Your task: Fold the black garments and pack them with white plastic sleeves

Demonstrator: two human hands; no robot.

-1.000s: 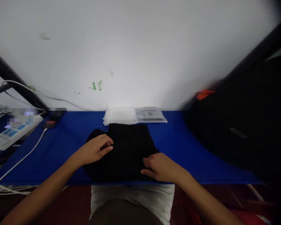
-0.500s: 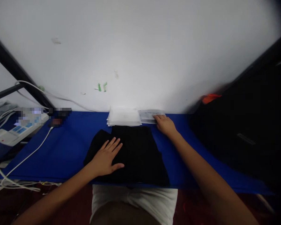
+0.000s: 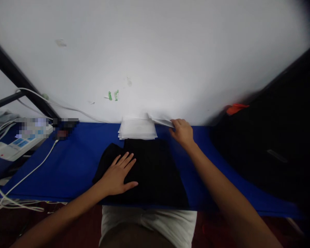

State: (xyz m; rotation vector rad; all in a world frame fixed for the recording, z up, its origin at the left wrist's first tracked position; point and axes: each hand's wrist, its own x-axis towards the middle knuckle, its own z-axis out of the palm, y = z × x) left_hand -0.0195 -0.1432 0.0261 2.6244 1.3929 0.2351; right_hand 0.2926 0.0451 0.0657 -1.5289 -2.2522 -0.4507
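Folded black cloth, probably a garment (image 3: pixel 155 172), lies along the front edge of the blue-covered table. My left hand (image 3: pixel 119 175) rests flat on its left part, fingers spread. At the back, my right hand (image 3: pixel 183 132) pinches the right end of a thin pale plastic packet (image 3: pixel 161 121), which is lifted and tilted off the table. The packet's far end is blurred and hangs near a stack of white sheets or bags (image 3: pixel 138 129) beside the wall, just behind the black cloth.
A white power strip (image 3: pixel 23 141) with cables sits at the left. Next to it is a dark, pixelated object (image 3: pixel 65 129). A large black item (image 3: pixel 260 155) covers the right side, with an orange piece (image 3: pixel 237 109) at its edge. The white wall (image 3: pixel 155 62) stands behind the blue cover (image 3: pixel 74 165).
My right hand has gripped the packet that lay flat under its fingers and raised it off the table, tilting it. My left hand has stayed on the black cloth.
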